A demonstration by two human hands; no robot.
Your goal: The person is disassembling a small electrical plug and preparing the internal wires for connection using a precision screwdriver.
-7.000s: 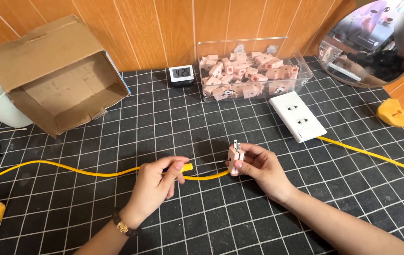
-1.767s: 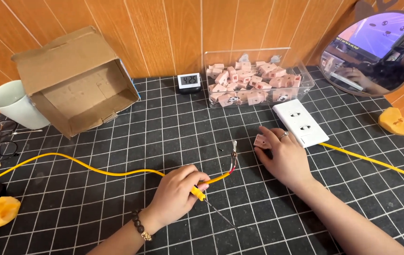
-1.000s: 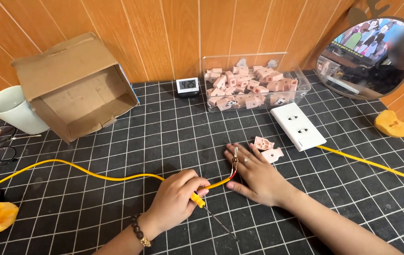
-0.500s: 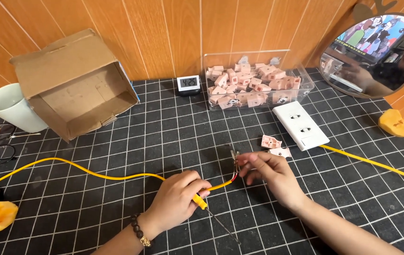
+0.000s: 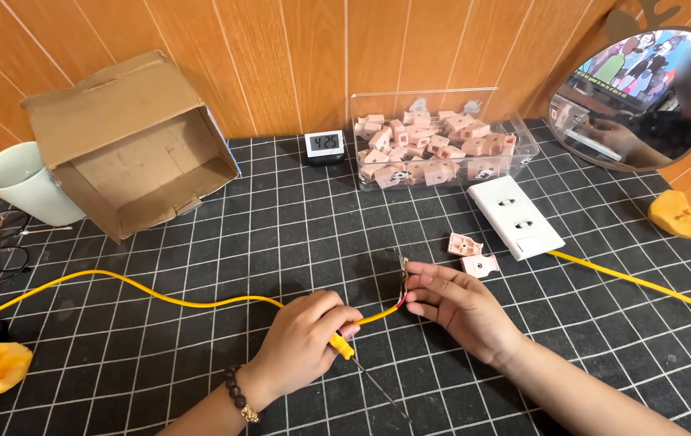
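— What is held at the moment?

— The thin yellow insulated cable (image 5: 200,300) is pinned to the black gridded mat (image 5: 281,226) by the left hand (image 5: 301,343), which is also closed around a slim yellow-handled screwdriver (image 5: 361,367). The cable's stripped end (image 5: 402,278), with red showing at the tip, is pinched by the fingertips of the right hand (image 5: 454,303).

— What could be spoiled from here?

— The bare strands could be frayed or bent if they are squeezed too hard. The screwdriver tip could be dragged across the mat. The two small pink plastic connector pieces (image 5: 470,254), lying just beside the white rectangular socket plate (image 5: 515,216), could be knocked away by the right wrist.
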